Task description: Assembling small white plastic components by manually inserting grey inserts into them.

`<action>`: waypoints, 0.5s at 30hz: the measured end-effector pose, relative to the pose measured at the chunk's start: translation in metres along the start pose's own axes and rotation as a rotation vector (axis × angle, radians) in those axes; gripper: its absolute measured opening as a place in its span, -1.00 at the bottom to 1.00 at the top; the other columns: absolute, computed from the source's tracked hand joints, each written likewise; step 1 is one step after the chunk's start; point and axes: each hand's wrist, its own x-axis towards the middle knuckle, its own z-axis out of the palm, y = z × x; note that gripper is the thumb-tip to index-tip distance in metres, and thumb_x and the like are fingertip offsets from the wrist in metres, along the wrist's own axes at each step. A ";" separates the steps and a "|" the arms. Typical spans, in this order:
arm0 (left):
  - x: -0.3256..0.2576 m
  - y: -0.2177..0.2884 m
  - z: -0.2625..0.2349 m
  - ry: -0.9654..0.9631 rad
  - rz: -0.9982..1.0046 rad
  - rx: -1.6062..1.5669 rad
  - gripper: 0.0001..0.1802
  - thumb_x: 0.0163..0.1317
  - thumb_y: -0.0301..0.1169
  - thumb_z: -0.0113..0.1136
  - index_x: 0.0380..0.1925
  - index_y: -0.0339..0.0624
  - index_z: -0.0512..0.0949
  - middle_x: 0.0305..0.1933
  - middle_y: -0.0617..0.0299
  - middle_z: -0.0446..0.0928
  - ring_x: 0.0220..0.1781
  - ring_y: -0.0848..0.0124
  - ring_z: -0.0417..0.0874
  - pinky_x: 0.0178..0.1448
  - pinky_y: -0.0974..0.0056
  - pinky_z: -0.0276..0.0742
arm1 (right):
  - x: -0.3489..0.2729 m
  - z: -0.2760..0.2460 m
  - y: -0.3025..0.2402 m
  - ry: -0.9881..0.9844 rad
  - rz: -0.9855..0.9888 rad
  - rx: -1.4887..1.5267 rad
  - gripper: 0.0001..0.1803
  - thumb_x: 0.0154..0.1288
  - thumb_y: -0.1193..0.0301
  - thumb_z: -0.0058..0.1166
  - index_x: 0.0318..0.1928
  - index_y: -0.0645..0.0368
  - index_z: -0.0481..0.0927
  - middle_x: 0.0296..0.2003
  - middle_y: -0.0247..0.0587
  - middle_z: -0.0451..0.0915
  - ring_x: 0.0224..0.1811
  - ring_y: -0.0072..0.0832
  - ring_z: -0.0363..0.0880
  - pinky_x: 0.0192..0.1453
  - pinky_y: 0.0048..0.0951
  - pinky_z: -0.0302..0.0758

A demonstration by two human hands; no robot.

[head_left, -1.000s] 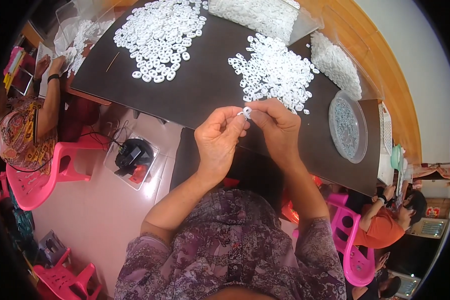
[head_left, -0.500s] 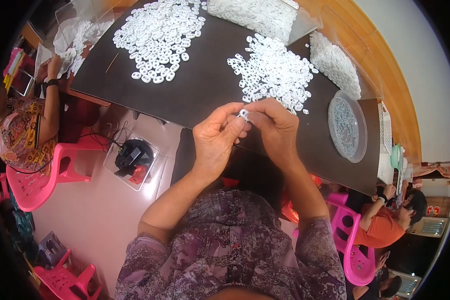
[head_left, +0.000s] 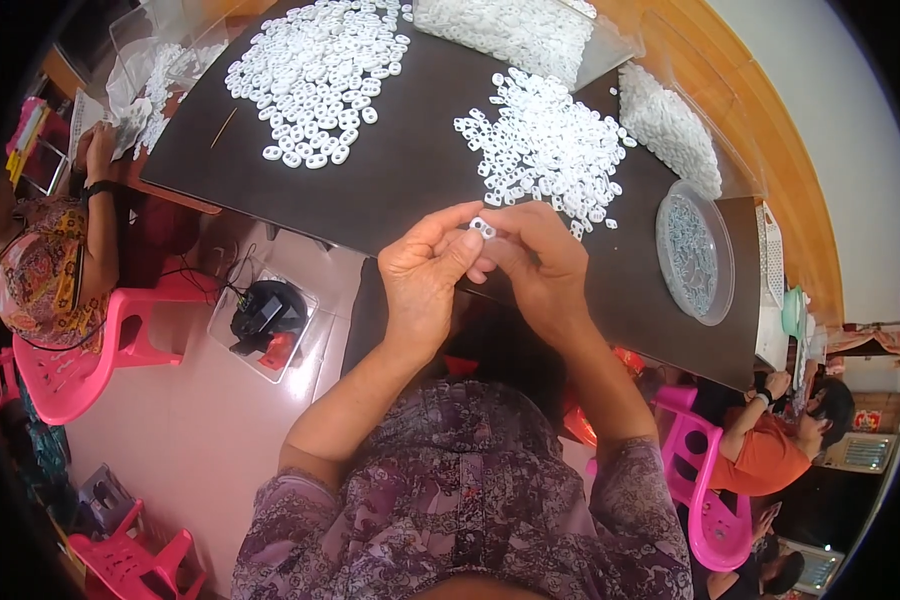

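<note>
Intently close together, two bare hands meet over the near edge of a dark table (head_left: 400,130) around one small white piece. At far left, a co-worker in a patterned top (head_left: 45,270) sits on a pink chair (head_left: 65,375), hands at a side table bearing more white bits (head_left: 165,85). Next, a clear tray (head_left: 305,325) with black and red items rests on the floor, and a thin brown stick (head_left: 224,128) lies on the dark tabletop, just beside a broad pile of oval, two-holed white pieces (head_left: 315,85). The left hand (head_left: 420,280) pinches the white piece (head_left: 482,228) between thumb and fingers, up at the fingertips. The piece's holed face looks up toward the camera, and its long axis appears to slant from upper left to lower right; its two ends look alike at this size. The right hand (head_left: 545,265), its thumb and forefinger narrowed, grips the piece from the other side. Beyond it spreads a heap of smaller white parts (head_left: 545,150), backed by clear bins filled with white parts (head_left: 670,130). Farther right stands a round clear tub (head_left: 727,265) of small grayish parts, then a person in an orange shirt (head_left: 767,462).
</note>
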 end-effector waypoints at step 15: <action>-0.004 -0.001 0.007 0.038 -0.011 -0.037 -0.74 0.23 -0.50 0.12 -0.11 -0.43 0.53 -0.30 0.16 0.57 -0.39 0.51 0.54 -0.30 0.48 0.47 | -0.001 0.002 0.002 0.159 -0.200 -0.205 -0.66 -0.06 0.62 0.20 -0.17 0.21 0.59 -0.38 -0.19 0.54 -0.35 -0.32 0.45 -0.29 -0.40 0.38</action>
